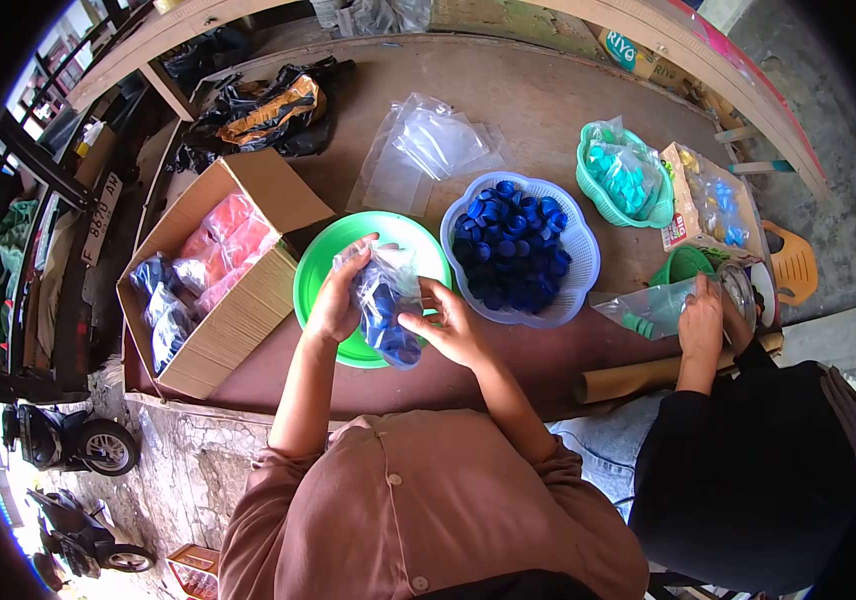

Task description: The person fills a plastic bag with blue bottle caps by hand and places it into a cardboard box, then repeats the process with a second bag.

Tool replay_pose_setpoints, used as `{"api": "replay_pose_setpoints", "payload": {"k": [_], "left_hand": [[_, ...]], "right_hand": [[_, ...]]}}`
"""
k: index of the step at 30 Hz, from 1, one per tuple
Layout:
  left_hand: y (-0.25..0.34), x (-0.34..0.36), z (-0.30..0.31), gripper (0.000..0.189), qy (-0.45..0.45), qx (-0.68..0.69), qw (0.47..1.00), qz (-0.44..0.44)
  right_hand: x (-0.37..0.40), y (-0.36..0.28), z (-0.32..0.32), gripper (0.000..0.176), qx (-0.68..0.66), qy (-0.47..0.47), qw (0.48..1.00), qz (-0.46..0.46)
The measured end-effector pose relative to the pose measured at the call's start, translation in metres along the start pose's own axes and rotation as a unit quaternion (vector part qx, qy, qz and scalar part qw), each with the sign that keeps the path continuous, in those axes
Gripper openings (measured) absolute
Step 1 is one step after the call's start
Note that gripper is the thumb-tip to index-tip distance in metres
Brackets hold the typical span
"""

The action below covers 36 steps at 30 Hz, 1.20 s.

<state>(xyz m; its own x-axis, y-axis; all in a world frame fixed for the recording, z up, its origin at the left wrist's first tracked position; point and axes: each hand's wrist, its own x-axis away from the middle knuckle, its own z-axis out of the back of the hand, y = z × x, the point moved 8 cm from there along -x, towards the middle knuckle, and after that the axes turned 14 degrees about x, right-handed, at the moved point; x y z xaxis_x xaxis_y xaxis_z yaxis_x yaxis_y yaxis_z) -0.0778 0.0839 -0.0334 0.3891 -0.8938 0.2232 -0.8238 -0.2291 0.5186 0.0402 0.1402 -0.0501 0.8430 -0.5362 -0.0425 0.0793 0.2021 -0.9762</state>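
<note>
A clear plastic bag of blue bottle caps [384, 312] is held up over a bright green plate [318, 262]. My left hand [335, 303] grips the bag's upper left side, its fingers partly hidden behind the plastic. On the other side, my right hand [456, 328] has its thumb and fingers around the bag's right edge. Just right of the plate stands a lavender basket [588, 268] heaped with loose blue bottle caps [510, 240]. To the left, a cardboard box [238, 335] contains filled bags of red caps [223, 240] and dark blue caps [166, 315].
Flat clear bags [438, 140] lie behind the plate, with a black plastic bag [278, 110] at back left. A teal basket [663, 215] holds bagged caps. At right, a co-worker's hand [700, 330] holds a bag of green caps [638, 322] near a cardboard roll [638, 380].
</note>
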Motion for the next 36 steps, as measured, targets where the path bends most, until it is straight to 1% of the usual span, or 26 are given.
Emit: {"api": "replay_pose_setpoints", "payload": {"k": [2, 3, 4, 5, 6, 7, 8, 9, 10, 12, 13, 14, 15, 17, 18, 19, 21, 22, 23, 26, 27, 29, 30, 31, 33, 36], "left_hand": [[0.002, 0.005, 0.007, 0.047, -0.008, 0.006, 1.000, -0.016], [0.003, 0.006, 0.010, 0.052, -0.017, 0.012, 0.999, -0.028], [0.001, 0.007, 0.006, 0.060, -0.071, -0.038, 0.996, -0.026], [0.000, 0.011, 0.014, 0.066, -0.034, -0.125, 0.990, -0.060], [-0.006, 0.013, 0.015, 0.065, -0.042, -0.181, 0.982, -0.046], [-0.011, 0.016, 0.013, 0.064, -0.049, -0.236, 0.970, -0.031], [-0.015, 0.019, 0.008, 0.053, -0.062, -0.266, 0.961, -0.043], [-0.015, 0.019, 0.006, 0.053, -0.062, -0.265, 0.961, -0.043], [-0.016, 0.018, 0.004, 0.047, -0.064, -0.278, 0.958, -0.033], [-0.015, 0.017, 0.002, 0.037, -0.076, -0.270, 0.959, -0.025], [-0.014, 0.016, -0.003, 0.038, -0.105, -0.278, 0.955, -0.021], [-0.012, 0.017, -0.009, 0.039, -0.106, -0.311, 0.945, -0.008], [-0.011, 0.018, -0.014, 0.041, -0.107, -0.343, 0.933, 0.005], [-0.008, 0.010, -0.019, 0.046, -0.136, -0.337, 0.931, -0.010], [-0.008, 0.006, -0.020, 0.051, -0.128, -0.298, 0.946, 0.007], [-0.008, 0.005, -0.026, 0.051, -0.130, -0.299, 0.945, 0.003], [-0.002, 0.007, -0.043, 0.053, -0.138, -0.265, 0.954, -0.036], [0.003, 0.012, -0.053, 0.050, -0.139, -0.298, 0.941, -0.075], [0.003, 0.010, -0.055, 0.050, -0.141, -0.299, 0.941, -0.078], [-0.001, 0.001, -0.047, 0.039, -0.102, -0.324, 0.940, -0.041], [-0.001, 0.000, -0.048, 0.039, -0.105, -0.324, 0.939, -0.043], [-0.010, -0.004, -0.051, 0.039, -0.118, -0.300, 0.947, -0.004], [-0.013, -0.006, -0.053, 0.039, -0.123, -0.300, 0.946, -0.004], [-0.016, -0.009, -0.055, 0.040, -0.125, -0.310, 0.943, 0.000], [-0.025, -0.013, -0.059, 0.044, -0.130, -0.329, 0.935, 0.012], [-0.038, -0.020, -0.060, 0.047, -0.135, -0.335, 0.933, -0.001]], "right_hand": [[-0.002, 0.004, -0.002, 0.045, -0.041, 0.020, 0.999, 0.021], [-0.001, 0.006, 0.002, 0.035, -0.023, 0.047, 0.998, 0.021], [0.000, 0.006, 0.004, 0.032, -0.042, 0.071, 0.996, 0.030], [0.000, 0.005, 0.007, 0.028, -0.061, 0.096, 0.993, 0.040], [0.002, 0.003, 0.011, 0.023, -0.073, 0.130, 0.988, 0.049], [0.002, 0.003, 0.012, 0.023, -0.072, 0.130, 0.988, 0.051], [0.002, 0.008, 0.014, 0.022, -0.056, 0.129, 0.989, 0.034], [0.003, 0.013, 0.015, 0.022, -0.040, 0.129, 0.991, 0.015], [0.001, 0.010, 0.016, 0.021, -0.038, 0.120, 0.992, 0.031], [-0.004, 0.008, 0.024, 0.035, -0.026, 0.122, 0.992, 0.023], [-0.007, 0.001, 0.029, 0.041, -0.020, 0.131, 0.991, 0.023], [-0.009, -0.021, 0.031, 0.055, -0.017, 0.088, 0.995, 0.037], [-0.011, -0.038, 0.031, 0.053, -0.055, 0.079, 0.991, 0.088], [-0.018, -0.048, 0.033, 0.042, -0.104, 0.025, 0.993, 0.043], [-0.021, -0.048, 0.041, 0.029, -0.071, 0.068, 0.995, 0.030], [-0.024, -0.047, 0.044, 0.026, -0.098, 0.091, 0.991, 0.017], [-0.026, -0.056, 0.045, 0.027, -0.116, 0.126, 0.984, 0.041], [-0.027, -0.060, 0.043, 0.028, -0.095, 0.123, 0.986, 0.054], [-0.028, -0.065, 0.042, 0.029, -0.073, 0.120, 0.988, 0.067], [-0.024, -0.068, 0.046, 0.030, -0.073, 0.138, 0.985, 0.077], [-0.022, -0.065, 0.049, 0.031, -0.076, 0.143, 0.984, 0.071], [-0.016, -0.058, 0.056, 0.030, -0.077, 0.143, 0.985, 0.058], [-0.014, -0.055, 0.058, 0.029, -0.097, 0.123, 0.986, 0.055], [-0.011, -0.053, 0.059, 0.028, -0.117, 0.104, 0.986, 0.051], [-0.003, -0.049, 0.066, 0.030, -0.129, 0.107, 0.985, 0.037], [0.003, -0.028, 0.075, 0.034, -0.252, 0.116, 0.961, -0.012]]}}
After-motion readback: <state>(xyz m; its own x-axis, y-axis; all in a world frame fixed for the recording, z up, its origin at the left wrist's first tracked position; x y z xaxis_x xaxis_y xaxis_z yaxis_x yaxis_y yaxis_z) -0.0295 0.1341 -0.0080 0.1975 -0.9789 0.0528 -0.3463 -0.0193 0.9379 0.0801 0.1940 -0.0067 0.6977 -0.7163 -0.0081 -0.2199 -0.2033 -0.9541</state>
